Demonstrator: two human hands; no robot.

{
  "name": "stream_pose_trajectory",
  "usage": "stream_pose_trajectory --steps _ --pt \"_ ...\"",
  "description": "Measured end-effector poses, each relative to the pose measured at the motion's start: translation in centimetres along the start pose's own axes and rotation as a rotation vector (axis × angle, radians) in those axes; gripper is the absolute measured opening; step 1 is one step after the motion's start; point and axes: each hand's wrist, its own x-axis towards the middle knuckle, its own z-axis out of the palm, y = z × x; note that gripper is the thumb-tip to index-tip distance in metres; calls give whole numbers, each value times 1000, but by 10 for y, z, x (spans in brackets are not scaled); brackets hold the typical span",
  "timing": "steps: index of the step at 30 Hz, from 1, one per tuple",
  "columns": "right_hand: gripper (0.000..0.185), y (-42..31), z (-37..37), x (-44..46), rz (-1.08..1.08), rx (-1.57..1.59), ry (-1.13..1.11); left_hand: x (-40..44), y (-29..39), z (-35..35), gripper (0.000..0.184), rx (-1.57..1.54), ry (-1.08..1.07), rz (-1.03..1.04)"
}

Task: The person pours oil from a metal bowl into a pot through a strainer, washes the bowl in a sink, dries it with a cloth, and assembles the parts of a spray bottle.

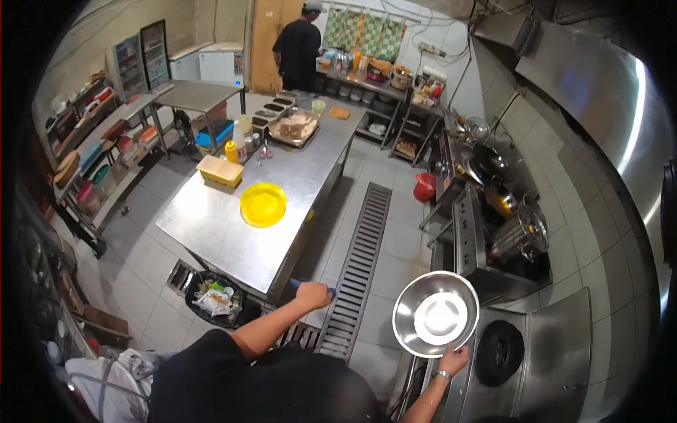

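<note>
My right hand [453,358] grips the near rim of a shiny steel mixing bowl [405,321], held tilted so its inside faces me. The bowl hangs over the floor, left of a black round burner [500,352]. My left hand [313,296] is a closed fist above the floor, by the near corner of the steel table [247,257]. Something dark and bluish pokes out on both sides of that fist; its kind is too small to tell. On the table lies a yellow plastic bowl [264,204], out of reach of both hands.
A full trash bin [215,302] stands by the table's near end. A drain grate [362,261] runs along the aisle. On the right are a stove [465,233] and a large pot [520,236]. A red bucket [424,187] sits on the floor. Another person [300,49] stands at the back.
</note>
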Motion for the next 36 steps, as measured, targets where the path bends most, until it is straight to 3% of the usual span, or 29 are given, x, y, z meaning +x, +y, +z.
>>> stream_pose_trajectory --steps 1,5,6,8,11,12,15,17,18,19,21,22,23,24,25,27,28,30,31,32,33,34,35,36 --pt "24 -2 -2 -6 6 -17 -14 8 -16 8 49 141 -164 -51" --pt "19 -20 0 -18 228 56 -41 38 -76 43 46 48 -375 -17" --pt "19 -18 3 -22 187 91 -40 38 -90 53 43 -254 -407 33" --pt "21 -32 0 -34 162 128 -60 2 -73 25 39 -844 -446 -163" --pt "16 -21 10 -41 162 183 -52 -25 -64 1 38 -1419 -598 -329" --pt "16 -26 7 -45 188 148 -70 -32 -58 1 38 -1404 -637 -338" --pt "24 -55 18 -55 154 144 -70 -42 -57 -9 37 -1355 -543 -171" --pt "23 -90 19 -62 97 30 -101 -37 -58 -4 37 -245 -175 799" --pt "24 -83 30 -66 77 62 -124 -55 -25 -34 36 -522 -182 673" --pt "24 -87 35 -69 62 73 -129 -50 -21 -27 34 -526 -296 587" --pt "24 -106 50 -85 35 128 -159 -52 7 -54 30 -687 -596 703" --pt "25 -130 49 -93 33 101 -191 -54 21 -50 22 -951 -740 658" --pt "26 -153 48 -98 31 73 -224 -58 36 -42 14 -1215 -880 603" --pt "27 -144 61 -105 -77 140 -210 -60 45 -36 14 -1368 -1035 476" --pt "28 -156 63 -112 -31 135 -247 -60 52 -31 15 -1523 -1179 334" --pt "26 -152 76 -119 -191 169 -257 -56 69 -22 29 -1072 -792 746" --pt "17 -154 76 -122 -144 235 -305 -57 73 -24 29 -1082 -764 730" --pt "15 -138 87 -126 41 479 -320 -63 80 -35 30 -502 -370 973" --pt "30 -132 97 -132 187 653 -302 -66 78 -35 29 -595 -267 936" --pt "28 -147 91 -135 49 480 -293 -71 75 -30 28 -685 -150 885" --pt "26 -173 79 -138 -99 323 -280 -69 78 -18 29 -1007 -141 805" --pt "27 -175 74 -140 -111 314 -366 -72 80 -6 31 -1268 -214 601" --pt "28 -176 74 -139 -127 302 -444 -83 80 -20 36 -1202 -259 465" --pt "31 -190 74 -145 -140 335 -437 -63 87 28 38 -1342 -201 572"
